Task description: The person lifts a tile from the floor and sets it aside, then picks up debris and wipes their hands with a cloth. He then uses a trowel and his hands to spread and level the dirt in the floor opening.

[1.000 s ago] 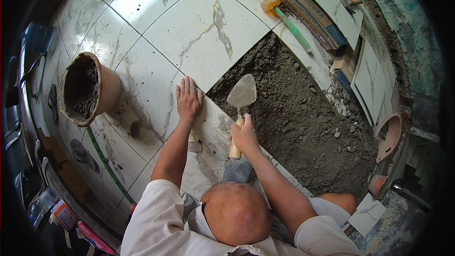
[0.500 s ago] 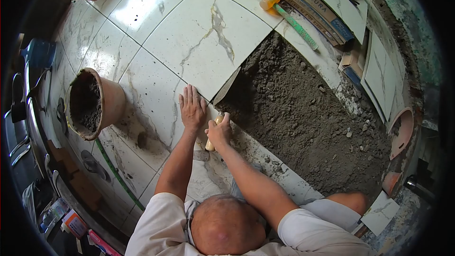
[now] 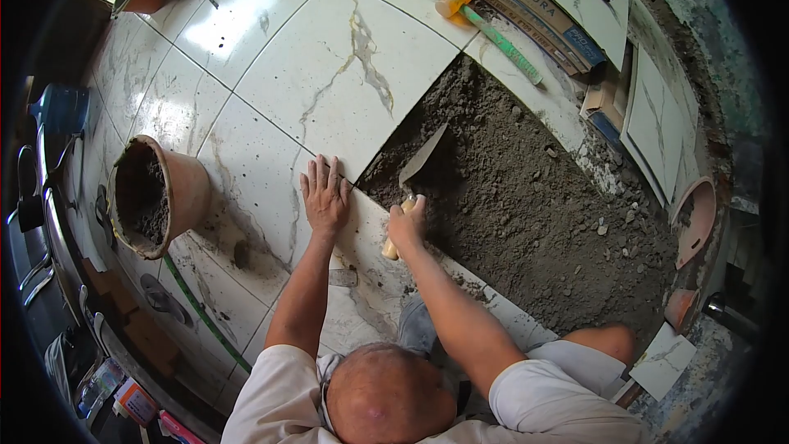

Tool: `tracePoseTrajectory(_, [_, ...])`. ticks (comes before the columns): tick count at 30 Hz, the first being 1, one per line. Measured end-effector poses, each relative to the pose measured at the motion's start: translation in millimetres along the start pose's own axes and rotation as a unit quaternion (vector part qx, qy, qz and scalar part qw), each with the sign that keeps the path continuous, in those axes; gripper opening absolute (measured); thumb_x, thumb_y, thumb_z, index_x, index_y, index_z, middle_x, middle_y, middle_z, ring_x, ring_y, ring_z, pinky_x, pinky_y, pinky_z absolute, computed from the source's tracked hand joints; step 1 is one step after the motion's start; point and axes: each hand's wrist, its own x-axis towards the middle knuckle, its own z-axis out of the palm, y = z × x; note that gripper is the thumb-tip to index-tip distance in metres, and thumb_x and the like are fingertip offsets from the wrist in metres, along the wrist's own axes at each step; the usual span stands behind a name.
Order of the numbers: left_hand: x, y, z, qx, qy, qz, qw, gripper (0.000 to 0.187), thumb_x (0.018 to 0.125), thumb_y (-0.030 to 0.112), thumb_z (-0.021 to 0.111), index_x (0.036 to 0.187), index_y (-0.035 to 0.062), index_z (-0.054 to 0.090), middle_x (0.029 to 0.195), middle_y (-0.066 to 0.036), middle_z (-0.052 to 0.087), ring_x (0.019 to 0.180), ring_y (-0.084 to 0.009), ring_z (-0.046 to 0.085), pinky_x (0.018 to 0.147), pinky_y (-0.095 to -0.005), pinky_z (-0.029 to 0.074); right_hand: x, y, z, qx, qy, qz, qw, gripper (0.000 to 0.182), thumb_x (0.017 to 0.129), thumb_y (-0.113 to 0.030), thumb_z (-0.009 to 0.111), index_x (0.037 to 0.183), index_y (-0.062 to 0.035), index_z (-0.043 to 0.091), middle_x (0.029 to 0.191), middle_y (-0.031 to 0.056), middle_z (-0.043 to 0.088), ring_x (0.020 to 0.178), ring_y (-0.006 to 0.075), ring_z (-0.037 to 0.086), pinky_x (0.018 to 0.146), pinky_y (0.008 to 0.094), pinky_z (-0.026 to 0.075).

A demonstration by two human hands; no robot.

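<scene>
My left hand rests flat on a white marbled tile, fingers apart, near the tile corner beside the dug area. My right hand is closed around the wooden handle of a trowel. The trowel's metal blade lies over the grey sandy mortar, a little to the right of the laid tile's edge. The blade is tilted, pointing up and to the right.
A bucket of mortar stands at the left. A green-handled mallet lies at the top beside tile boxes. Loose tiles lean at the right. A green strip and a sandal are at lower left.
My right hand has moved right with the trowel, whose blade has left the tile's edge and is now over the mortar. My left hand stays flat on the tile. The view has shifted slightly.
</scene>
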Motion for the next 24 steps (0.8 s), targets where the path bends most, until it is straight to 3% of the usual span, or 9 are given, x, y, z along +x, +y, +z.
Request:
tracePoseTrajectory(2, [3,0,2,-0.007,0.007,0.000,1.000,0.053,0.097,0.033,0.048,0.147,0.0164,0.040,0.156,-0.012,0.031,0.145,-0.0302,0.024,0.119,-0.0478,0.014,-6,6,-1,0.035,-0.012,0.014,0.999,0.046,0.085,-0.020,0.057,0.123,-0.0028,0.038,0.110,0.0291,0.060,0.097,0.0458,0.061,0.086,0.0507,0.049])
tracePoseTrajectory(4, [-2,-1,2,-0.011,0.012,0.006,1.000,0.052,0.097,0.033,0.047,0.147,0.0169,0.041,0.155,-0.013,0.031,0.145,-0.0314,0.025,0.119,-0.0486,0.013,-28,-10,4,-0.007,-0.014,-0.081,0.997,0.048,0.085,-0.020,0.056,0.126,-0.0019,0.038,0.108,0.0294,0.060,0.098,0.0469,0.061,0.085,0.0513,0.048])
tracePoseTrajectory(9, [0,-1,4,-0.003,0.015,0.005,1.000,0.052,0.097,0.032,0.048,0.146,0.0157,0.042,0.155,-0.015,0.032,0.145,-0.0318,0.026,0.119,-0.0488,0.014,-31,-11,35,-0.066,-0.023,-0.072,0.995,0.050,0.085,-0.021,0.056,0.129,-0.0044,0.038,0.110,0.0324,0.060,0.100,0.0491,0.059,0.089,0.0515,0.047])
tracePoseTrajectory(18, [0,-1,3,-0.013,0.016,0.003,1.000,0.052,0.097,0.033,0.048,0.146,0.0155,0.042,0.155,-0.014,0.030,0.145,-0.0311,0.024,0.119,-0.0481,0.013,-18,-6,-10,-0.046,-0.017,-0.094,0.994,0.048,0.087,-0.020,0.055,0.127,-0.0016,0.037,0.113,0.0324,0.057,0.105,0.0474,0.058,0.088,0.0512,0.047])
tracePoseTrajectory(20, [0,-1,3,0.000,0.010,0.007,1.000,0.054,0.097,0.034,0.048,0.147,0.0159,0.041,0.156,-0.014,0.030,0.146,-0.0308,0.024,0.119,-0.0479,0.013,-1,-47,-20,-0.028,-0.042,-0.059,0.997,0.052,0.088,-0.020,0.054,0.132,-0.0008,0.035,0.112,0.0323,0.058,0.102,0.0459,0.060,0.088,0.0504,0.049])
tracePoseTrajectory(21, [0,-1,3,0.000,0.010,0.004,1.000,0.053,0.097,0.032,0.049,0.147,0.0155,0.041,0.155,-0.014,0.030,0.145,-0.0310,0.024,0.119,-0.0479,0.014,39,-24,1,0.010,-0.013,-0.093,0.996,0.051,0.087,-0.020,0.055,0.130,-0.0027,0.035,0.099,0.0236,0.061,0.070,0.0337,0.066,0.065,0.0426,0.055])
tracePoseTrajectory(22, [0,-1,3,0.000,0.010,0.000,1.000,0.053,0.097,0.031,0.050,0.147,0.0151,0.041,0.155,-0.014,0.031,0.145,-0.0312,0.025,0.118,-0.0479,0.015,69,-21,9,0.040,-0.010,-0.072,0.997,0.051,0.086,-0.017,0.054,0.131,-0.0022,0.034,0.094,0.0218,0.062,0.058,0.0280,0.065,0.055,0.0393,0.055])
tracePoseTrajectory(23, [0,-1,2,-0.001,0.012,0.002,1.000,0.053,0.097,0.031,0.050,0.147,0.0151,0.041,0.155,-0.014,0.031,0.145,-0.0312,0.025,0.118,-0.0479,0.015,90,-24,10,-0.019,0.044,-0.124,0.991,0.051,0.086,-0.016,0.054,0.130,-0.0016,0.035,0.090,0.0214,0.063,0.057,0.0278,0.065,0.052,0.0396,0.054])
tracePoseTrajectory(24, [-1,-1,1,0.000,0.007,0.001,1.000,0.053,0.097,0.032,0.050,0.147,0.0151,0.041,0.155,-0.014,0.031,0.145,-0.0311,0.024,0.118,-0.0477,0.015,101,-38,-3,-0.005,0.029,-0.097,0.995,0.052,0.085,-0.018,0.054,0.131,-0.0012,0.036,0.099,0.0239,0.062,0.072,0.0322,0.065,0.063,0.0416,0.054])
